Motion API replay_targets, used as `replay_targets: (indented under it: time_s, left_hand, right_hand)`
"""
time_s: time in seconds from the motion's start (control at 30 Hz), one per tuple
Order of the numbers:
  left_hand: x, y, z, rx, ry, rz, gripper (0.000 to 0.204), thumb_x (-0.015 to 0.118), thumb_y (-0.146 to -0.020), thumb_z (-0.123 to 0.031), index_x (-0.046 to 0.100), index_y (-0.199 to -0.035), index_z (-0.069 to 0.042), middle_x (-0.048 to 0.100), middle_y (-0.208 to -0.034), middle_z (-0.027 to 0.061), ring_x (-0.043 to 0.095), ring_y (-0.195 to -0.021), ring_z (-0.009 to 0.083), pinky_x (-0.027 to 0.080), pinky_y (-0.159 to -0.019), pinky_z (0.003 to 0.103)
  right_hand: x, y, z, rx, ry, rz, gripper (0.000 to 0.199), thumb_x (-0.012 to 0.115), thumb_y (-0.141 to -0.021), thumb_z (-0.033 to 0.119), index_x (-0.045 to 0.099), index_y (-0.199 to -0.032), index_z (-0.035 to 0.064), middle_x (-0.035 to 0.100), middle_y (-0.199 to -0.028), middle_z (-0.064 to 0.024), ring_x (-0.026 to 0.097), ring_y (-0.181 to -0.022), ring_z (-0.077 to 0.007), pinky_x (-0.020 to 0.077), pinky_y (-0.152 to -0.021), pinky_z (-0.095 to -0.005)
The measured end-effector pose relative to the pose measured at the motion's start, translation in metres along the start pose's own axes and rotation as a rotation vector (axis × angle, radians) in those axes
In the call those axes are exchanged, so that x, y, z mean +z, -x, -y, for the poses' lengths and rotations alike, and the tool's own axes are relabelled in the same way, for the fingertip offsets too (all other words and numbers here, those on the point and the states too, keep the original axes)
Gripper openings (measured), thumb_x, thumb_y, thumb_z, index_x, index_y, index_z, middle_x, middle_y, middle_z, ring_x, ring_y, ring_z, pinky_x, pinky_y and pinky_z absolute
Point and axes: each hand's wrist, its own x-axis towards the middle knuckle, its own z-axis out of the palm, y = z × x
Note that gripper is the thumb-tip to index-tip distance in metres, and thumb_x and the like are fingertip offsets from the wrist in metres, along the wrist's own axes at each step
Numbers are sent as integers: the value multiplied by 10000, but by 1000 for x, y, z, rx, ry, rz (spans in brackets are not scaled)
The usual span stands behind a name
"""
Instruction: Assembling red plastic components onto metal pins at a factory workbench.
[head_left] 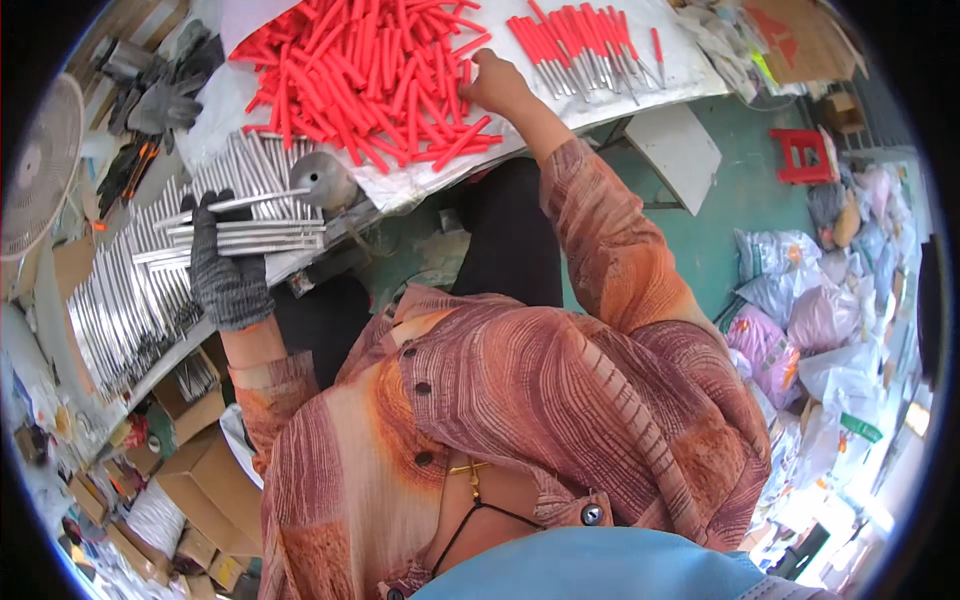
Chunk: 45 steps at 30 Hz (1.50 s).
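Note:
My left hand point(222, 275), in a dark grey knitted glove, is closed around several metal rods point(285, 238). One metal rod point(250, 201) sticks out apart from the others, its end by a round metal piece with a centre hole point(325, 180). My bare right hand point(500, 86) is at the right side of a big heap of red tubes point(370, 75), its thumb and fingertips pinched on a red tube point(466, 82). Right of that hand lie rods with red sleeves point(590, 50) over their far ends, side by side.
Bare metal rods point(125, 300) cover the table's left part. Dark gloves point(165, 105) and a fan point(40, 165) are farther left. Cardboard boxes point(215, 490) stand below the table. A red stool point(803, 155) and filled plastic bags point(790, 280) are on the right.

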Motion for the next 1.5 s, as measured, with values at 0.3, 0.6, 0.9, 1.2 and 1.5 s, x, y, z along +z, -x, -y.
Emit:
replay_targets:
  time_s: [0.3, 0.6, 0.9, 1.2, 1.5]
  left_hand:
    - [56, 20, 14, 327, -409, -55, 286, 563, -846, -58, 521, -1120, 17, 585, -1066, 141, 594, -897, 183, 504, -776, 303]
    - [62, 33, 41, 420, -901, 161, 275, 694, -759, -56, 636, -1026, -26, 632, -805, 10, 544, -681, 59, 444, -639, 213]
    - [65, 33, 38, 107, -635, 153, 230, 631, -807, -45, 627, -1035, -15, 651, -936, 60, 602, -823, 107, 480, -756, 247]
    - [70, 35, 36, 109, -686, 136, 248, 629, -820, -83, 597, -1053, -3, 646, -893, 73, 616, -778, 130, 486, -655, 231]
    - [70, 37, 40, 113, -628, 114, 245, 635, -813, -67, 599, -1047, -3, 642, -887, 62, 609, -785, 132, 488, -675, 246]
  right_hand:
    - [-27, 15, 23, -19, -1010, -108, 451, 616, -742, 116, 462, -1124, -69, 590, -951, -172, 636, -773, -215, 535, -655, -307]
    - [-83, 86, 179, -270, -1724, 151, 750, 578, -852, 68, 41, -1375, 38, 550, -945, -117, 600, -804, -188, 510, -704, -321]
    - [-77, 95, 209, -325, -1725, 71, 757, 558, -867, 78, -2, -1375, 39, 531, -1040, -148, 597, -874, -207, 515, -731, -323]
    - [-77, 99, 215, -269, -1785, 192, 760, 547, -869, 57, -21, -1374, 75, 481, -1124, -159, 592, -936, -230, 518, -770, -337]
    - [-60, 110, 227, -497, -1686, -268, 663, 577, -818, -18, 153, -1323, 54, 555, -953, -150, 626, -844, -237, 555, -658, -321]
